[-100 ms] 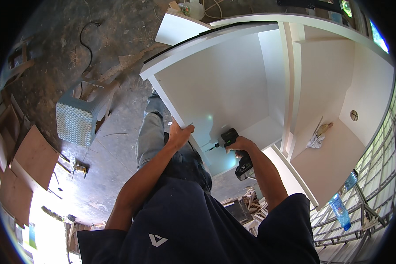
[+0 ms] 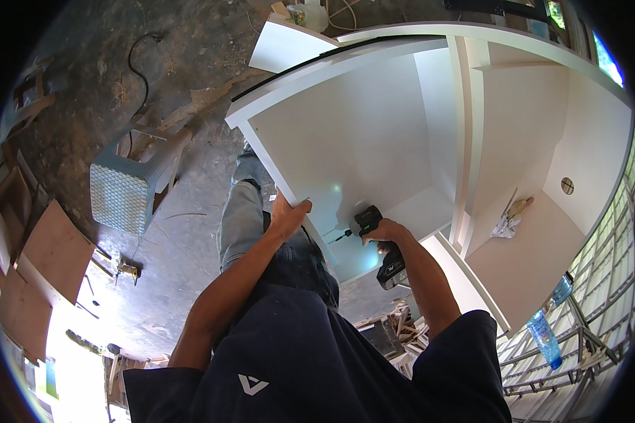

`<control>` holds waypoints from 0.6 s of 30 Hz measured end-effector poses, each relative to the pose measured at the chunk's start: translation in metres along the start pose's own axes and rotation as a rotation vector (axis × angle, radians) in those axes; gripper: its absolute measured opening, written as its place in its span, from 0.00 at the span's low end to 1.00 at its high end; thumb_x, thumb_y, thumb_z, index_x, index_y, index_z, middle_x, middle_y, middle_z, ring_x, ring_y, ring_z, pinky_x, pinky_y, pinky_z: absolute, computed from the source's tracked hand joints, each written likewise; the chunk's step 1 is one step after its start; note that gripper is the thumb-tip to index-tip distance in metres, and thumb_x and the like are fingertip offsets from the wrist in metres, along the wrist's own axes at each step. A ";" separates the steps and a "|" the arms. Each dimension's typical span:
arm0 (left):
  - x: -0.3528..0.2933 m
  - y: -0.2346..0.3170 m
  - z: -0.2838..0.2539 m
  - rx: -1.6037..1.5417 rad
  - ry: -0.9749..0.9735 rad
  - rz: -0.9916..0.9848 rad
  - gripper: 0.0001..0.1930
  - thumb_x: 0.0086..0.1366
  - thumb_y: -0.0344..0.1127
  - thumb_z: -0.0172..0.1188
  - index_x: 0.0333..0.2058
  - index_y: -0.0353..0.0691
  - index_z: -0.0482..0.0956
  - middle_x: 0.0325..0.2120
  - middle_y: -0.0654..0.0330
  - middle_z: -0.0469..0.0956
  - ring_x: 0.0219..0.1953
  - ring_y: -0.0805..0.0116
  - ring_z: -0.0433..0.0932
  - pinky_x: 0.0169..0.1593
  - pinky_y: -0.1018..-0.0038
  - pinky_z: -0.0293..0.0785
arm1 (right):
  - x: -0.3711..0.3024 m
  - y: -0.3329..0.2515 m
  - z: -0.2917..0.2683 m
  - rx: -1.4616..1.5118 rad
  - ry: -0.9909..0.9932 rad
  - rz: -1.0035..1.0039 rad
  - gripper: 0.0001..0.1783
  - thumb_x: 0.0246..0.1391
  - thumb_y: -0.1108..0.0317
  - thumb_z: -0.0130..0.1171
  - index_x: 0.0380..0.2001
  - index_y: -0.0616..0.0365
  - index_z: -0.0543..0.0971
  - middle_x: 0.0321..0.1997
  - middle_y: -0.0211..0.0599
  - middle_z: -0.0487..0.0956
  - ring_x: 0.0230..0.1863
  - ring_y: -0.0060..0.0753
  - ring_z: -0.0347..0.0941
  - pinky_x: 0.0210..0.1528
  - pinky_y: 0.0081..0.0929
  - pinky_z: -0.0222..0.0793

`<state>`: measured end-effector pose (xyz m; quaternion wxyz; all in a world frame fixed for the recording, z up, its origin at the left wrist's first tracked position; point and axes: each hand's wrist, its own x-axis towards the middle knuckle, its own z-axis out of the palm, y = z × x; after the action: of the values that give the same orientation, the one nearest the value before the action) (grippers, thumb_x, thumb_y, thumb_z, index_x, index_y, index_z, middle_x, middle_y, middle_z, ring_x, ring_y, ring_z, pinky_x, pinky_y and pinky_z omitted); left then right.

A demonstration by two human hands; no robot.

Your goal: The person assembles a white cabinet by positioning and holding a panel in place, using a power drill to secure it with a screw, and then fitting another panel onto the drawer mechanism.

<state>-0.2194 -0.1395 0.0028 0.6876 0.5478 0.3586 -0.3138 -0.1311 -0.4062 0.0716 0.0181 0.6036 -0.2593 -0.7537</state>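
Note:
A large white cabinet [image 2: 353,113] stands in front of me, with an upright divider splitting it into two compartments. My left hand [image 2: 288,216] is closed round the front edge of its left side. In my right hand [image 2: 388,233] is a black cordless drill [image 2: 366,220], gripped by its handle. The bit points left at the white panel near that front edge; whether its tip touches cannot be made out. A spot of light from the drill falls on the panel, and its battery hangs below my wrist.
A blue-grey woven-pattern plastic stool [image 2: 122,197] lies on the concrete floor at left. Brown boards [image 2: 58,250] lean at the far left. The right compartment holds a brush-like tool with a white cloth [image 2: 509,220]. A blue plastic bottle [image 2: 545,340] is by the metal grille.

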 end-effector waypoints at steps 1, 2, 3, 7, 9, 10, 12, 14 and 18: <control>0.000 0.001 0.000 0.000 -0.016 -0.014 0.28 0.46 0.34 0.61 0.47 0.32 0.66 0.34 0.52 0.76 0.38 0.59 0.76 0.42 0.66 0.73 | 0.002 0.001 0.000 0.005 -0.004 0.003 0.19 0.32 0.59 0.73 0.21 0.61 0.76 0.18 0.40 0.77 0.15 0.30 0.74 0.19 0.28 0.73; -0.001 0.002 0.000 -0.001 -0.016 -0.013 0.28 0.46 0.34 0.61 0.47 0.32 0.66 0.34 0.52 0.76 0.38 0.59 0.76 0.42 0.66 0.73 | 0.003 0.003 0.000 0.005 -0.004 0.003 0.19 0.32 0.59 0.73 0.21 0.61 0.76 0.18 0.40 0.77 0.15 0.30 0.74 0.19 0.28 0.73; -0.002 0.002 0.001 -0.006 0.000 -0.003 0.28 0.46 0.34 0.60 0.47 0.32 0.66 0.34 0.52 0.76 0.38 0.59 0.76 0.42 0.66 0.73 | 0.001 0.003 -0.001 0.028 -0.021 -0.017 0.19 0.32 0.59 0.73 0.21 0.61 0.76 0.18 0.40 0.77 0.15 0.30 0.74 0.19 0.27 0.74; -0.002 0.004 0.001 -0.004 0.016 0.007 0.28 0.47 0.34 0.60 0.48 0.32 0.65 0.35 0.51 0.76 0.38 0.59 0.76 0.43 0.66 0.72 | -0.001 0.000 -0.002 0.004 -0.027 -0.018 0.19 0.32 0.59 0.73 0.22 0.61 0.76 0.17 0.40 0.77 0.15 0.30 0.74 0.20 0.27 0.74; -0.003 0.005 0.000 0.006 0.015 0.016 0.28 0.47 0.34 0.60 0.48 0.32 0.65 0.36 0.51 0.75 0.38 0.59 0.76 0.43 0.66 0.73 | 0.000 0.001 -0.001 0.011 -0.033 -0.026 0.19 0.32 0.60 0.72 0.22 0.61 0.77 0.17 0.40 0.77 0.15 0.30 0.74 0.20 0.27 0.73; -0.004 0.006 0.000 0.017 0.013 0.025 0.28 0.47 0.34 0.60 0.48 0.32 0.65 0.36 0.51 0.75 0.38 0.59 0.76 0.43 0.65 0.73 | 0.002 0.002 -0.001 0.019 -0.039 -0.032 0.18 0.33 0.60 0.72 0.22 0.61 0.77 0.17 0.40 0.77 0.14 0.30 0.74 0.19 0.27 0.73; -0.002 0.006 -0.001 0.026 -0.001 0.021 0.29 0.47 0.33 0.60 0.49 0.33 0.64 0.36 0.51 0.75 0.39 0.58 0.76 0.43 0.65 0.72 | 0.003 0.002 -0.001 0.011 -0.048 -0.025 0.19 0.33 0.59 0.72 0.23 0.60 0.77 0.17 0.39 0.77 0.15 0.30 0.73 0.19 0.27 0.72; -0.003 0.004 0.002 0.034 -0.014 0.017 0.30 0.47 0.32 0.59 0.51 0.33 0.62 0.37 0.51 0.75 0.39 0.58 0.76 0.43 0.65 0.72 | 0.003 -0.001 -0.004 0.000 -0.056 -0.018 0.19 0.34 0.58 0.72 0.24 0.60 0.77 0.17 0.39 0.77 0.15 0.30 0.73 0.19 0.28 0.72; -0.005 0.005 0.020 -0.137 0.154 -0.037 0.33 0.49 0.30 0.57 0.56 0.34 0.56 0.37 0.50 0.74 0.40 0.58 0.75 0.44 0.65 0.72 | -0.016 -0.019 -0.011 -0.209 -0.073 0.036 0.27 0.30 0.49 0.73 0.27 0.62 0.79 0.20 0.39 0.78 0.17 0.33 0.75 0.24 0.31 0.74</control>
<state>-0.2148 -0.1575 0.0125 0.6881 0.5152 0.4412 -0.2579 -0.1109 -0.3880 0.0768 0.0852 0.5658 -0.1905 -0.7977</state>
